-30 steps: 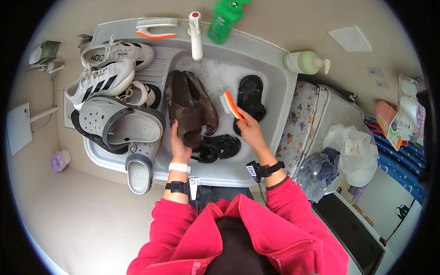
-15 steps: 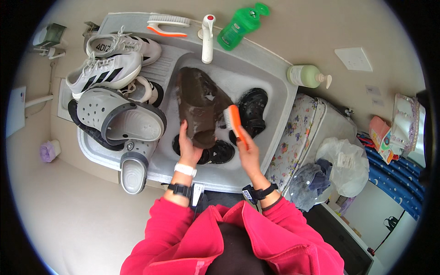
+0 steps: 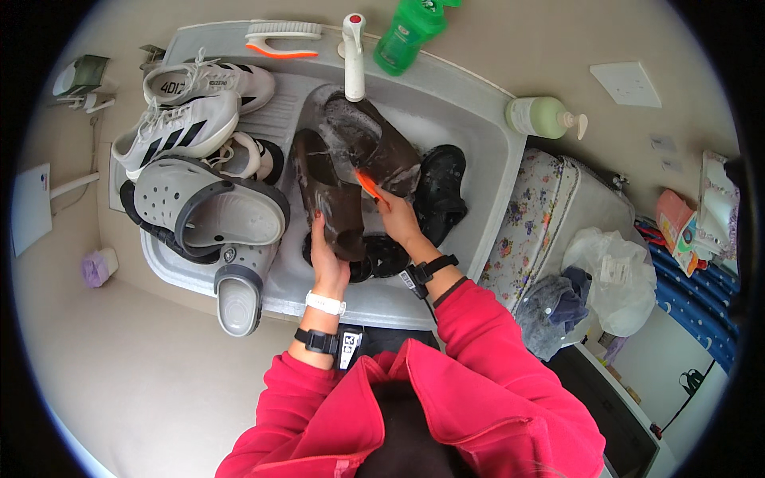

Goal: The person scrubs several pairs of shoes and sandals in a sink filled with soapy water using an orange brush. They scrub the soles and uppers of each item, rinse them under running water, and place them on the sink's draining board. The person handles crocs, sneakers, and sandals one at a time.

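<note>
My left hand [image 3: 328,259] grips the lower end of a wet brown slide sandal [image 3: 341,209], tilted up in the grey sink [image 3: 488,151]. My right hand [image 3: 398,221] is closed round an orange-handled scrub brush [image 3: 368,186], which lies against the held sandal's right side; its bristles are hidden. A second brown slide [image 3: 389,151] with suds on it sits just beyond, under the faucet [image 3: 354,68]. To the right stands a black clog [image 3: 441,191]. Another black clog [image 3: 386,256] is partly hidden behind my hands.
White sneakers [image 3: 187,119] and grey clogs [image 3: 171,195] pile up on the left drainboard. A second brush [image 3: 283,36] and a green bottle [image 3: 406,40] stand along the back ledge. A pump bottle [image 3: 538,117] is at the right corner, near a floral-covered item [image 3: 522,223].
The held sandal has turned more upright and narrower in view, uncovering the second slide behind it. My right hand and the brush have moved left, onto the sandal's side.
</note>
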`<state>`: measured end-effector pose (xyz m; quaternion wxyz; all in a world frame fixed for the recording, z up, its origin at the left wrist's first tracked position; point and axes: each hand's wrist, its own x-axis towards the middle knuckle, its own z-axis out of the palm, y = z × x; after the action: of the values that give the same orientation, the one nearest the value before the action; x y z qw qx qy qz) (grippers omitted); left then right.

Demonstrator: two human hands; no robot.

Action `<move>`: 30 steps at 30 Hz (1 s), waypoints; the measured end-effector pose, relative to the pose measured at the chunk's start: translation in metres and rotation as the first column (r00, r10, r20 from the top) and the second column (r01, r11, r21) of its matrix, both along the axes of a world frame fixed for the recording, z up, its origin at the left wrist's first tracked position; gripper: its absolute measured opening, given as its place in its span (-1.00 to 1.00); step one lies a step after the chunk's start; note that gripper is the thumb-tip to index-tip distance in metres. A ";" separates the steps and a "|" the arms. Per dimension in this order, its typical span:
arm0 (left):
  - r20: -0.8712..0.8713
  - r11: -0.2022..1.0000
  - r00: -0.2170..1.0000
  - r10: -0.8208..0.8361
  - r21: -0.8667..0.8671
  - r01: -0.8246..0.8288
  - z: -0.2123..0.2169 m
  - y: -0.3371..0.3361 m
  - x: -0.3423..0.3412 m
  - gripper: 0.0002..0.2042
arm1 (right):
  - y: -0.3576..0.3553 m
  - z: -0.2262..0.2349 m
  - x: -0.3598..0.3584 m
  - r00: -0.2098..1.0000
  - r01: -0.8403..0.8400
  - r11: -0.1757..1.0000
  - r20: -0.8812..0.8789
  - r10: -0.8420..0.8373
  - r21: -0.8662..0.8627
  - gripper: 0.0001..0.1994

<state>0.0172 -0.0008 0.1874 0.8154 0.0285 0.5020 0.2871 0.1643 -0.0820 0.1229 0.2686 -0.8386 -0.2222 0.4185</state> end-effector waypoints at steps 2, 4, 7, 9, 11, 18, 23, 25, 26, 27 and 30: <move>0.028 1.000 1.000 0.000 0.004 0.000 -0.015 0.009 0.015 -0.45 | -0.006 -0.004 0.010 0.998 -0.017 1.000 0.066 0.018 -0.020 -0.60; 0.043 0.999 0.999 0.015 -0.040 -0.013 -0.035 0.020 0.031 -0.43 | -0.008 -0.011 0.016 0.989 -0.019 0.999 0.148 0.023 -0.031 -0.61; 0.036 0.992 0.999 0.019 -0.123 -0.014 -0.062 0.028 0.037 -0.41 | -0.015 -0.012 0.013 0.942 0.059 0.998 0.331 -0.062 0.021 -0.62; 0.095 0.989 0.995 0.012 -0.147 0.002 -0.075 0.025 0.030 -0.42 | -0.027 0.002 0.003 0.970 0.034 0.984 0.241 0.009 -0.175 -0.63; 0.095 0.990 0.995 0.030 -0.141 -0.017 -0.089 0.020 0.025 -0.42 | -0.049 0.028 -0.013 0.976 0.035 0.977 0.216 0.011 -0.211 -0.64; -0.049 0.994 0.999 -0.004 -0.106 -0.001 -0.125 0.010 0.024 -0.34 | -0.046 0.050 -0.042 0.937 -0.201 0.967 0.256 0.236 -0.158 -0.66; -0.014 0.975 0.991 -0.136 -0.178 0.132 -0.128 0.004 0.005 -0.27 | -0.027 0.016 -0.024 0.883 -0.254 0.967 0.401 0.242 -0.025 -0.65; -0.021 0.988 0.993 -0.116 -0.101 0.113 -0.133 0.004 0.004 -0.31 | -0.039 0.014 -0.019 0.835 -0.331 0.930 0.409 0.368 -0.159 -0.62; -0.009 0.973 0.991 -0.133 -0.191 0.129 -0.137 0.006 0.005 -0.32 | -0.047 0.015 -0.018 0.802 -0.345 0.934 0.489 0.343 -0.090 -0.60; -0.010 0.965 0.989 -0.146 -0.220 0.140 -0.140 0.006 0.007 -0.32 | -0.052 0.014 -0.017 0.771 -0.361 0.931 0.542 0.334 -0.060 -0.59; -0.030 0.951 0.983 -0.179 -0.260 0.166 -0.145 0.010 0.012 -0.36 | -0.057 0.011 -0.014 0.739 -0.422 0.907 0.577 0.348 -0.006 -0.56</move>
<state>0.0294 0.0096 0.0420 0.8205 -0.0256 0.5518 0.1467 0.1500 -0.1393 0.1338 0.1499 -0.8415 -0.4858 0.1826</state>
